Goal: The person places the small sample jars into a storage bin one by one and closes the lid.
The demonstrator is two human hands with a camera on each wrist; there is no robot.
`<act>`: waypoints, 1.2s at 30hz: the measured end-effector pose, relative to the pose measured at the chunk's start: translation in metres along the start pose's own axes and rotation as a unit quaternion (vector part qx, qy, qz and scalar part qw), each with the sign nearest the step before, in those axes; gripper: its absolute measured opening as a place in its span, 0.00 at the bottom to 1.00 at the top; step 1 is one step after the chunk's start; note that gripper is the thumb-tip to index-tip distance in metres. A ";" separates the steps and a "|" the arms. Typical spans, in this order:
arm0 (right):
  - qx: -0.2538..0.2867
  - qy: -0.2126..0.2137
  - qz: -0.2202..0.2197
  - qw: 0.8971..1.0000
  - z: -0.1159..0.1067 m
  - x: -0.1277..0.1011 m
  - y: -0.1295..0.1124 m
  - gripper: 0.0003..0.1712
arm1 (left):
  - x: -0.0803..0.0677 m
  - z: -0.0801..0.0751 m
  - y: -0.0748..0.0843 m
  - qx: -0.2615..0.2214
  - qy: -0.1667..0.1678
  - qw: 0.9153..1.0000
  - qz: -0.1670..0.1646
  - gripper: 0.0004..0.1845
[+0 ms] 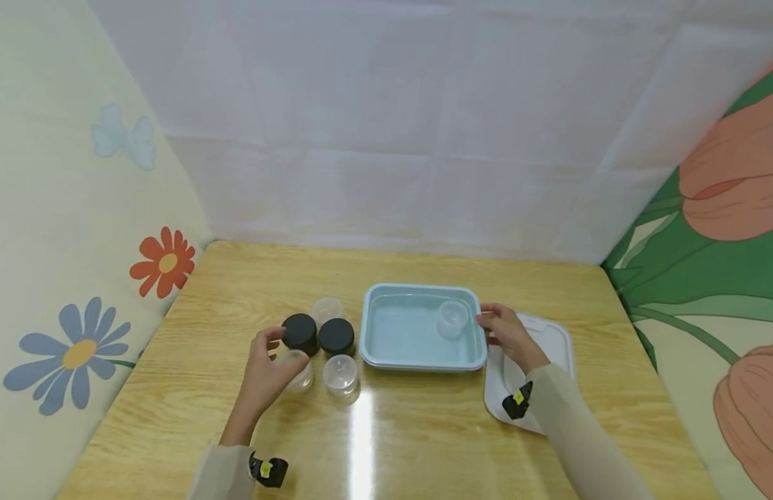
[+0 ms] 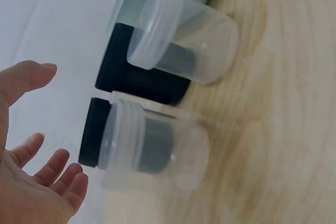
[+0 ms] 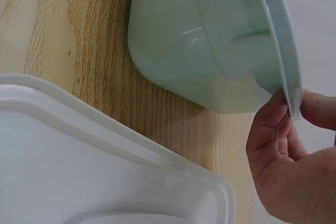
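Pinching the tray's right rim with one hand while the other reaches into a cluster of jars.

On the tabletop (image 1: 424, 430), the right hand (image 1: 508, 335) has its grip closed on the rim of the pale blue tray (image 1: 392, 351), thumb and fingers either side of the edge, as the right wrist view shows; a clear cup (image 1: 452, 319) sits inside the tray, near that hand. A white lid (image 1: 558, 340) lies just right of the tray, partly under the forearm. The left hand (image 1: 264, 371) is spread open with relaxed fingers beside a clear jar (image 1: 296, 368), holding nothing; whether it touches the jar cannot be told. Two black-lidded jars (image 1: 301, 331) stand just behind, another clear jar (image 1: 341, 375) alongside. The left hand hides part of the nearest jar.
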State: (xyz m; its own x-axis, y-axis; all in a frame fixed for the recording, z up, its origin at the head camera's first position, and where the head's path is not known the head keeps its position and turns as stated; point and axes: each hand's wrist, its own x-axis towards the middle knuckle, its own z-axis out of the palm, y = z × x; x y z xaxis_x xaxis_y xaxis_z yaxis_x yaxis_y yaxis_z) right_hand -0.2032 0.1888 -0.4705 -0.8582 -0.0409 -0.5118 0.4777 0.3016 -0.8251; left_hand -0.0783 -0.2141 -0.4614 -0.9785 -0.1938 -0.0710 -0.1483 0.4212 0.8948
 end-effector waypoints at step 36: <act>0.008 -0.003 0.004 1.000 0.000 -0.001 -0.002 0.27 | -0.014 0.013 -0.057 -0.038 -0.019 0.998 -0.043 0.43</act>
State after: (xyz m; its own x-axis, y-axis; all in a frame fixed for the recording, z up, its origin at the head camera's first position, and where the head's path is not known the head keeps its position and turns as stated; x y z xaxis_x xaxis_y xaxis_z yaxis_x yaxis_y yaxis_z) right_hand -0.2032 0.1879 -0.4686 -0.8530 -0.0450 -0.5199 0.4873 0.2876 -0.8245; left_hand -0.0578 -0.2239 -0.5167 -0.9676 -0.1921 -0.1640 -0.2219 0.3361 0.9153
